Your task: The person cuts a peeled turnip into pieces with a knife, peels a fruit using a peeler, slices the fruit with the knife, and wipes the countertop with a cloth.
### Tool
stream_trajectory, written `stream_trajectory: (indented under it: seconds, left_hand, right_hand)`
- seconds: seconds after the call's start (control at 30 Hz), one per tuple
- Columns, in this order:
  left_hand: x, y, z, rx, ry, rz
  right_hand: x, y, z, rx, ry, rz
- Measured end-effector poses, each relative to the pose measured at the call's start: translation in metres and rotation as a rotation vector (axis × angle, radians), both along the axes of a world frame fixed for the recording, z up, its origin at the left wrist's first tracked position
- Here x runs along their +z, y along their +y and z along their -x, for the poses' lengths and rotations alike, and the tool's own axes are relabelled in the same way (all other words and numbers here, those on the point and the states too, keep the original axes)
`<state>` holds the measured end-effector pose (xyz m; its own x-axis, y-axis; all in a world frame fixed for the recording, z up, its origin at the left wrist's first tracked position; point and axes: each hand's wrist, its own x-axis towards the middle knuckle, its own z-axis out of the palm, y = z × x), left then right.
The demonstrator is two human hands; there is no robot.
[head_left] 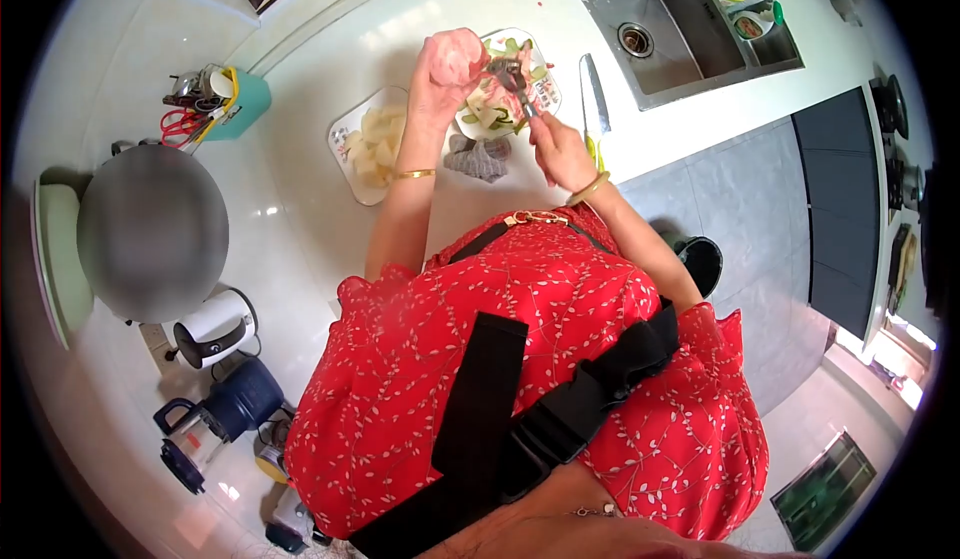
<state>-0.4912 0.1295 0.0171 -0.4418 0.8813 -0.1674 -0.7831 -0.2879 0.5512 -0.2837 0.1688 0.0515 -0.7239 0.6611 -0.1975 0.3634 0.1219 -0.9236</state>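
A round pink piece of fruit or vegetable (457, 58) is held up in my left hand (434, 99), fingers wrapped round its side. My right hand (565, 155) grips the handle of a metal utensil (511, 79), whose head is over a white tray (552, 96) of green and pink peelings. The utensil's exact type cannot be made out. Left of my left forearm, pale yellow slices (377, 139) lie on a second white tray (341, 146). A grey crumpled cloth or mesh (479, 162) sits between the trays, nearer my body.
To the right of the peelings lies a knife (594, 96), with a metal sink (640, 19) beyond it. A teal utensil holder (246, 105), a large pan (153, 233), a white kettle (216, 329) and a blue blender (243, 398) stand at the left.
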Motion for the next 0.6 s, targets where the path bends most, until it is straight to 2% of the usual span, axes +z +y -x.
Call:
stream_trajectory:
  seconds: [0.07,0.2,0.37,0.5,0.6]
  left_hand:
    - [-0.012,-0.002,0.001,-0.065,0.025,-0.109]
    - [-0.012,-0.008,-0.007,-0.104,0.052,-0.043]
    - [-0.012,-0.01,-0.005,-0.129,0.021,-0.025]
    - [-0.012,-0.004,-0.01,-0.01,0.007,-0.048]
    - [-0.011,0.0,-0.007,0.103,-0.023,-0.015]
  right_hand:
    - [0.013,0.02,0.002,0.028,-0.06,0.069]
    - [0.035,0.04,0.01,0.107,-0.109,0.074]
    - [0.035,0.031,0.017,0.144,-0.1,0.007]
    - [-0.01,0.007,0.02,0.029,-0.004,-0.247]
    - [-0.017,-0.023,0.009,0.08,-0.121,-0.278]
